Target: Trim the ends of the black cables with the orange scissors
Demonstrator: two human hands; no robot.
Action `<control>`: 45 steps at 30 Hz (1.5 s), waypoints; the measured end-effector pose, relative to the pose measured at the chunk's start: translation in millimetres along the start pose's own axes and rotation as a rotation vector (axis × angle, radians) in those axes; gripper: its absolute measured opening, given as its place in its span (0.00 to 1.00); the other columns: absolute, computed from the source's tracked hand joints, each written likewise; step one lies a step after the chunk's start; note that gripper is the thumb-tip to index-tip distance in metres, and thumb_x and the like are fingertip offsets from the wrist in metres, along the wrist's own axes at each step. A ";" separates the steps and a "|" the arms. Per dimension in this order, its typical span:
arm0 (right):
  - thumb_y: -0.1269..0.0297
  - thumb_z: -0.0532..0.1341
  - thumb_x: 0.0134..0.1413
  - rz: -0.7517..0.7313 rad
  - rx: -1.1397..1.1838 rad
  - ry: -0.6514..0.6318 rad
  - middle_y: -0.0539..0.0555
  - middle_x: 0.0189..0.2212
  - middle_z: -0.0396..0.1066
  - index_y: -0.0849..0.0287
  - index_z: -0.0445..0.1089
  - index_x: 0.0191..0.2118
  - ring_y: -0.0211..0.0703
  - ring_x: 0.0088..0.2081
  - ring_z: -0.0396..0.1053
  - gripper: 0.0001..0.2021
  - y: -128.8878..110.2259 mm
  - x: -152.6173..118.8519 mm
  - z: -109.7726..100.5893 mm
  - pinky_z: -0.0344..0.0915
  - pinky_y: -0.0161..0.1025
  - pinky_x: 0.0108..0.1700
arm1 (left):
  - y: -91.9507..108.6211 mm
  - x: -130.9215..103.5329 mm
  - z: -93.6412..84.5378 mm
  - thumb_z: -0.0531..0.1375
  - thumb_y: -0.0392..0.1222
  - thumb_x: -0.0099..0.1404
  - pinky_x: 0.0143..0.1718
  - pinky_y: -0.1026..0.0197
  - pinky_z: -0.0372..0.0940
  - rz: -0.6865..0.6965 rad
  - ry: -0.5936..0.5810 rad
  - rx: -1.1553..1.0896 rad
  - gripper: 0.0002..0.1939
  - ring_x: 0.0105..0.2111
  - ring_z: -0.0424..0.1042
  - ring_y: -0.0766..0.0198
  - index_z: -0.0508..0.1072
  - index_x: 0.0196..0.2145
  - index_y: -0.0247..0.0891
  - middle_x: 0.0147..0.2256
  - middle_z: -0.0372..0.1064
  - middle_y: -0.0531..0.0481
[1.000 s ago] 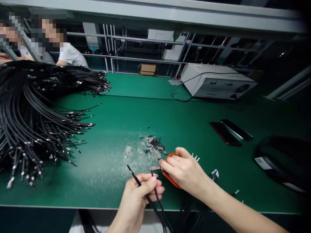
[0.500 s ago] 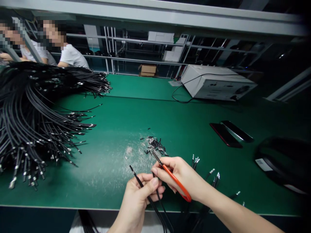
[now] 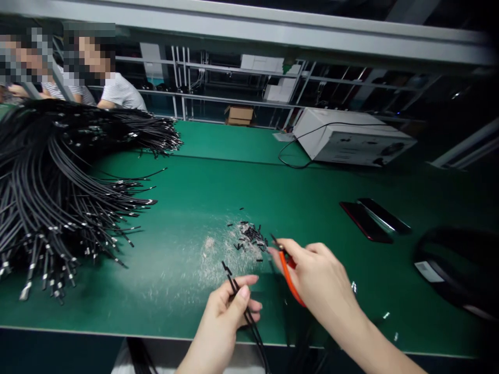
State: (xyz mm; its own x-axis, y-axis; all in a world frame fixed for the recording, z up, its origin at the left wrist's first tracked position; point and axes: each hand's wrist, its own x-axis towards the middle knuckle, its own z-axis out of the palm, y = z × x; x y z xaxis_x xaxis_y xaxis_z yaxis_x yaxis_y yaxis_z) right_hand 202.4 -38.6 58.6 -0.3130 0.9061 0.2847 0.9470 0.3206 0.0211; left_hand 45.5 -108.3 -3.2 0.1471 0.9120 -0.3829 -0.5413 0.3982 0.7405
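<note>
Between thumb and fingers, my left hand point(image 3: 224, 317) pinches two black cables point(image 3: 249, 316), whose ends stick up side by side. My right hand point(image 3: 319, 275) is closed around a pair of scissors point(image 3: 289, 278) with orange-red handles, its dark tip pointing up and left. The hands are apart. Just beyond them on the green table lies a small heap of short black offcuts point(image 3: 253, 235) among pale fibre scraps point(image 3: 210, 246). More cables hang at the table's front edge, below my right wrist, mostly dark; their silvery tips point(image 3: 354, 286) show.
A large pile of black cables point(image 3: 74, 171) covers the left of the green table point(image 3: 187, 192). At the back right stands a white metal box point(image 3: 351, 137) with a cord. Two phones point(image 3: 366, 222) and a black object point(image 3: 452, 270) lie at right. Two people point(image 3: 122, 92) sit at far left.
My right hand has moved away to the right with the scissors. Two cable ends now stand together in my left hand. Another offcut lies nearer the hands. The view has shifted slightly.
</note>
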 end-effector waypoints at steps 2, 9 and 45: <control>0.57 0.53 0.56 -0.036 0.361 -0.125 0.52 0.22 0.72 0.56 0.70 0.36 0.42 0.27 0.68 0.12 -21.2 3.3 -5.6 0.58 0.34 0.27 | -0.2 0.1 2.6 0.63 0.49 0.55 0.33 0.62 0.66 0.018 -0.023 0.011 0.21 0.25 0.70 0.67 0.73 0.42 0.32 0.23 0.69 0.50; 0.54 0.54 0.54 0.068 1.088 -0.670 0.43 0.13 0.61 0.59 0.63 0.27 0.31 0.12 0.58 0.13 -40.7 26.2 -12.3 0.52 0.27 0.14 | -5.8 4.1 2.5 0.71 0.45 0.42 0.19 0.68 0.62 0.054 0.151 -0.004 0.18 0.19 0.71 0.65 0.70 0.25 0.30 0.17 0.69 0.50; 0.64 0.50 0.59 -0.355 0.370 -0.076 0.47 0.15 0.60 0.58 0.60 0.22 0.36 0.22 0.58 0.14 -31.4 -2.0 19.4 0.58 0.36 0.35 | -7.1 1.2 2.0 0.68 0.49 0.46 0.24 0.66 0.64 0.067 0.173 -0.010 0.19 0.22 0.72 0.64 0.77 0.30 0.29 0.20 0.72 0.46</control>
State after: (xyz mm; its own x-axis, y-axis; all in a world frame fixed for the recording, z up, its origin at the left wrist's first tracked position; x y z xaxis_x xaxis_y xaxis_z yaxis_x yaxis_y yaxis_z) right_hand 171.9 -45.2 38.8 -0.6281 0.7367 0.2506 0.6968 0.6758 -0.2403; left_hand 51.2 -109.8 -7.7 -0.0335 0.9058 -0.4223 -0.5535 0.3350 0.7625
